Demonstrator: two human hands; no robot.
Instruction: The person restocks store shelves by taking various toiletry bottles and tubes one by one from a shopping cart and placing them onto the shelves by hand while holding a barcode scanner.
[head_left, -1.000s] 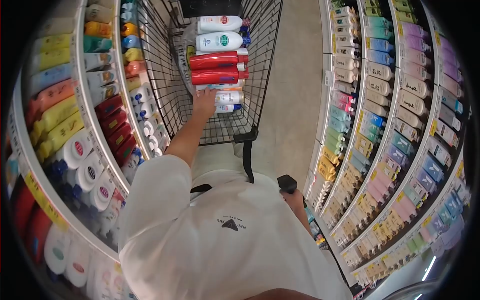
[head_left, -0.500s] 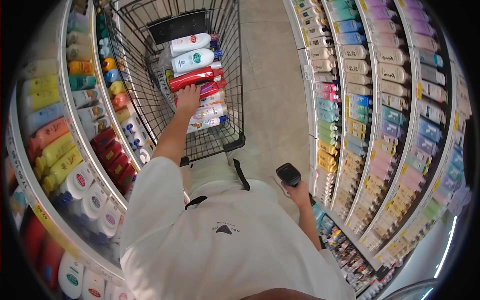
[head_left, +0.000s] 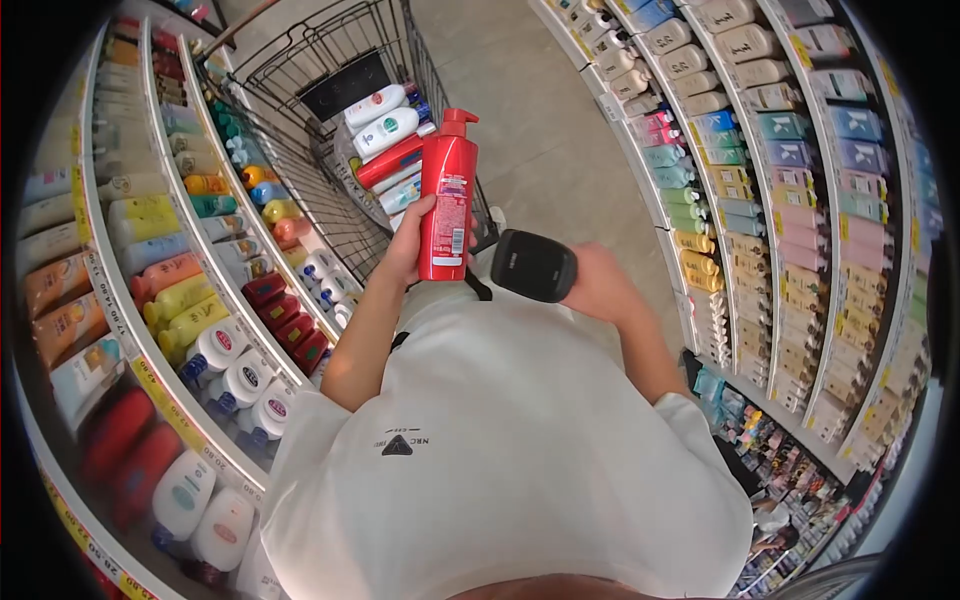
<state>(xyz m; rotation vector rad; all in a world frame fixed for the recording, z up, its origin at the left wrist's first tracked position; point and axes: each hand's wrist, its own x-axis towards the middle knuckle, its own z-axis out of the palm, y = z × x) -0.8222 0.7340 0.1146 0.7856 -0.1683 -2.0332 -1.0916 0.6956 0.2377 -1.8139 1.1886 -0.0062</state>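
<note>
A red pump bottle [head_left: 446, 215] stands upright in my left hand [head_left: 408, 243], its back label with a barcode facing me. The fingers wrap round its lower half. Just to the right, my right hand [head_left: 598, 283] grips a black handheld barcode scanner [head_left: 533, 265], whose head is close to the bottle's lower right side. Beyond the bottle is the wire shopping cart [head_left: 300, 120], holding white bottles [head_left: 386, 132], another red bottle [head_left: 392, 162] and several more lying on their sides. The red bottle in my hand hides part of the cart's load.
Shelves of bottles [head_left: 180, 325] curve along my left side, with price strips on their edges. More stocked shelves [head_left: 790, 180] run along the right. A grey tiled floor [head_left: 560, 130] lies between the cart and the right shelves. A person [head_left: 772, 520] appears at the lower right.
My left hand has lifted a red pump bottle out of the cart and brought it toward me. My right hand has raised the scanner inward beside it. The view has shifted.
</note>
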